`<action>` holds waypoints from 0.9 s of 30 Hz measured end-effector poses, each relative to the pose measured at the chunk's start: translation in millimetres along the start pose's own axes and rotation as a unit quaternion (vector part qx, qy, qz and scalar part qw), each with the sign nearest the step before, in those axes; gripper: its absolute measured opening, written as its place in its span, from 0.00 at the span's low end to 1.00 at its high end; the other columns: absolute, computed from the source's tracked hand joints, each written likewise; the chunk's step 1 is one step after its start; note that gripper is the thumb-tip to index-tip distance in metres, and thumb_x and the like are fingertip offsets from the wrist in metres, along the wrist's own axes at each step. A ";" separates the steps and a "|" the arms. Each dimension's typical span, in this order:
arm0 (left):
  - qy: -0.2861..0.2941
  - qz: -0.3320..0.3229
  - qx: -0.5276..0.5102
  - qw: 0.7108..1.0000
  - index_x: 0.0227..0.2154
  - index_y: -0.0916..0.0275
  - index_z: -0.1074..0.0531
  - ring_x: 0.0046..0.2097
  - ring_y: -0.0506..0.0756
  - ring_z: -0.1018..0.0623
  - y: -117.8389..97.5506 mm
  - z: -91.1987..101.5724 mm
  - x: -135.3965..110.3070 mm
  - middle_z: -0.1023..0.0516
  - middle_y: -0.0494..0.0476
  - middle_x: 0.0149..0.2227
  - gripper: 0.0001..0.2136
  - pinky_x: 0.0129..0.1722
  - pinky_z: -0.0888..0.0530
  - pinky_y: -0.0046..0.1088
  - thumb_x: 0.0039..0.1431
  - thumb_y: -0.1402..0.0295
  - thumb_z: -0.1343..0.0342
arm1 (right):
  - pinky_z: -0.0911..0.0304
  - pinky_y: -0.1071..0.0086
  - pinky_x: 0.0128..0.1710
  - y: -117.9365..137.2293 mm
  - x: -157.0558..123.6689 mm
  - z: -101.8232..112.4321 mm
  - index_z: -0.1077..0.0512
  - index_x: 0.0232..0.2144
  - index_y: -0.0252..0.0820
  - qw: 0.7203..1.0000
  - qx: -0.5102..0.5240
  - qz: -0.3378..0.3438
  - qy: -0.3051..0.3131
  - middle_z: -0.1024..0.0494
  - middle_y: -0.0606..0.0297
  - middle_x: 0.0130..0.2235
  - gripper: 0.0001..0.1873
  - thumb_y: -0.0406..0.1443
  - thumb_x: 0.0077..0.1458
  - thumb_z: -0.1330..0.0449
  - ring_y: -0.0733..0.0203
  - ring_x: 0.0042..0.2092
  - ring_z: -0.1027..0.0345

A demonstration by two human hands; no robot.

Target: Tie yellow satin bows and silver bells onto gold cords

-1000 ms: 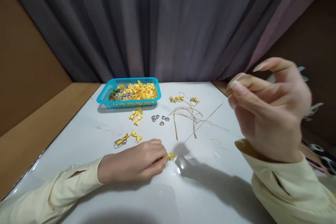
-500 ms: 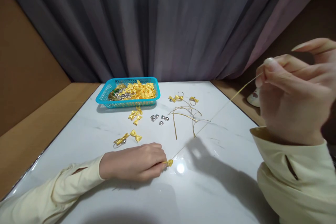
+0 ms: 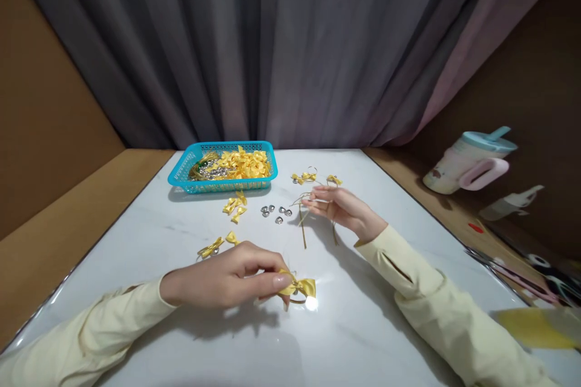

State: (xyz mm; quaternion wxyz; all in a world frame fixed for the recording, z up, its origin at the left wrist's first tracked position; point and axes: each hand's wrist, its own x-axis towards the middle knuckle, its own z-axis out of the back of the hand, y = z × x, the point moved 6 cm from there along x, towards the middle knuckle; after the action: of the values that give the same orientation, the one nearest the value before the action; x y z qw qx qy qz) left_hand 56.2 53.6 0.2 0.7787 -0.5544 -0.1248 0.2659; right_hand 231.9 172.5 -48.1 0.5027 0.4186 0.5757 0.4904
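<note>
Low over the white table, my left hand (image 3: 236,275) pinches a yellow satin bow (image 3: 305,288) by one end. A gold cord loop hangs beneath the bow's middle. My right hand (image 3: 342,208) is over the loose gold cords (image 3: 302,230), its fingers stretched out and slightly apart. A pale strand shows below those fingertips; whether they touch it I cannot tell. Left of the cords lie several small silver bells or beads (image 3: 279,219). Beyond my left hand are a bow with gold cord (image 3: 211,248) and a plain bow (image 3: 232,237).
A blue basket (image 3: 222,184) at the back holds many yellow bows, silver pieces and gold cord. Loose bows (image 3: 236,205) lie before it; corded bows (image 3: 304,178) lie farther right. On the right side are a cup (image 3: 472,160), a small bottle (image 3: 508,205) and scissors-like tools (image 3: 521,278).
My right hand has come down from the upper right to the cords, its pinch on the thread opened. The stretched thread is gone from between my hands. My left hand has turned, showing the bow.
</note>
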 end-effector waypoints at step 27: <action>-0.102 0.004 0.089 0.991 0.31 0.63 0.31 0.28 0.47 0.32 -17.2 24.6 -10.0 0.31 0.47 0.24 0.11 0.29 0.37 0.22 0.64 0.65 0.56 | 0.39 0.73 0.29 68.5 -106.5 -67.3 0.22 0.30 0.42 0.946 -0.225 0.140 0.189 0.22 0.66 0.28 0.07 0.36 0.52 0.41 0.66 0.29 0.34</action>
State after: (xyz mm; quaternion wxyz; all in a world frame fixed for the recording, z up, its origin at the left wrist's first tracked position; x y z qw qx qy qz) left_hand 40.7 63.5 26.0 0.8068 -0.4537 -0.1770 0.3346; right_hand 179.9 70.6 38.3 0.3920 0.2703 0.4708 0.7427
